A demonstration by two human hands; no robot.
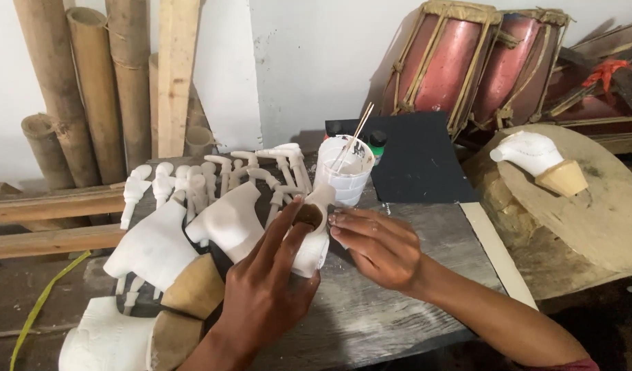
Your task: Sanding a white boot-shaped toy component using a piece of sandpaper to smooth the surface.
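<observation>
Head camera: a person seated at a weathered grey plank table [371, 316] is working on a white-coated carved wooden figure piece with a bare brown patch [314, 233]. The left hand [268, 288] is cradling the piece from below and behind, fingers curled around it and thumb lying up beside the brown patch. The right hand [377, 247] is coming in from the side, fingertips bunched together and touching the piece's right edge; whether they are pinching something small cannot be told. The piece is sitting just in front of a white plastic cup holding thin wooden sticks [345, 168], which is standing at the edge of a black sheet [419, 161]. A row of small white carved limbs [213, 175] is lying behind, with larger white torso-shaped carvings [158, 244] to the left. Red drums laced with tan cord [467, 65] are leaning against the wall. If the coating is wet, the gripping fingers may be smudging it, and an elbow swing could be tipping the nearby cup.
</observation>
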